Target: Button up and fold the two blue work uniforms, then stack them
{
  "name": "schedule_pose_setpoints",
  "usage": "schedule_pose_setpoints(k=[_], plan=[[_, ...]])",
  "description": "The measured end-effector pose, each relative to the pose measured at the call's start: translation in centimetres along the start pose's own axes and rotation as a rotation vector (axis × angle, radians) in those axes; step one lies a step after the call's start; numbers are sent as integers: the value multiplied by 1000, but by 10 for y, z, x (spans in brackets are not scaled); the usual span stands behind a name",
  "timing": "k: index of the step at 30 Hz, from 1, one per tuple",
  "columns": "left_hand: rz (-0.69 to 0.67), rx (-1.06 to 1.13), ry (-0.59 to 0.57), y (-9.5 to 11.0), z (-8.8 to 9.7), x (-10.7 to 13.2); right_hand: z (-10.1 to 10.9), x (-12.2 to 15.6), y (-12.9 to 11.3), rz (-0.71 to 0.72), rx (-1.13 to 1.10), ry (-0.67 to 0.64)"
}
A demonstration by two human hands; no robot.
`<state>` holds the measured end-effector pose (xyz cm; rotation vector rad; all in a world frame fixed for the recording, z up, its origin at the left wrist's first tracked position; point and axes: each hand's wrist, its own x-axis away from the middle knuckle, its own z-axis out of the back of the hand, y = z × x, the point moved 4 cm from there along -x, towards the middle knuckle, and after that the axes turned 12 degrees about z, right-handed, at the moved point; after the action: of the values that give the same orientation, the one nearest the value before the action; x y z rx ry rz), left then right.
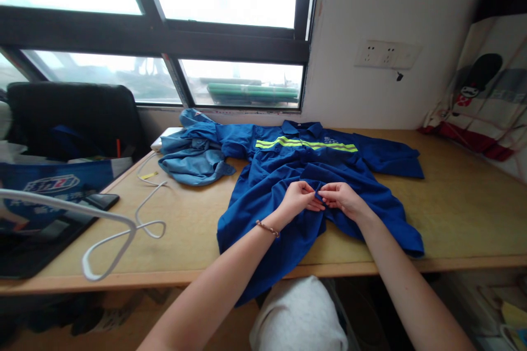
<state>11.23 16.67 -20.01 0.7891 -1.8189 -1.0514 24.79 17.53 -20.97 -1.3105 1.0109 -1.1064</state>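
A dark blue work shirt point(272, 186) with a yellow-green reflective stripe across the chest lies spread on the wooden table, collar toward the window. Its lower front is bunched, and one corner hangs over the table's near edge. My left hand point(300, 197), with a beaded bracelet on the wrist, pinches the front edge of the shirt near its middle. Close beside it, my right hand point(341, 198) pinches the same edge, the fingertips of both hands almost meeting. Whether a button sits between the fingers I cannot tell.
A lighter blue garment point(197, 162) lies crumpled by the shirt's left sleeve. A white cable point(142, 225) loops over the left of the table point(461, 214). Farther left are a black tablet-like slab point(24, 252) and a blue bag point(53, 184). A curtain point(486, 88) hangs at right.
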Motion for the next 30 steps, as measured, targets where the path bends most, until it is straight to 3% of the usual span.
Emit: schedule_pose_setpoints(k=[6,11,23,30], plan=[[32,85,-30,-4,1,-2,-7,-1,-10,236,213,-6],[52,84,-17,-11,5,-7,-12,0,-12,345,370,-27],[98,150,87,-13,11,-9,-12,-1,-8,269,406,-129],[71,155,130,-15,15,-12,-12,0,-10,302,454,-174]])
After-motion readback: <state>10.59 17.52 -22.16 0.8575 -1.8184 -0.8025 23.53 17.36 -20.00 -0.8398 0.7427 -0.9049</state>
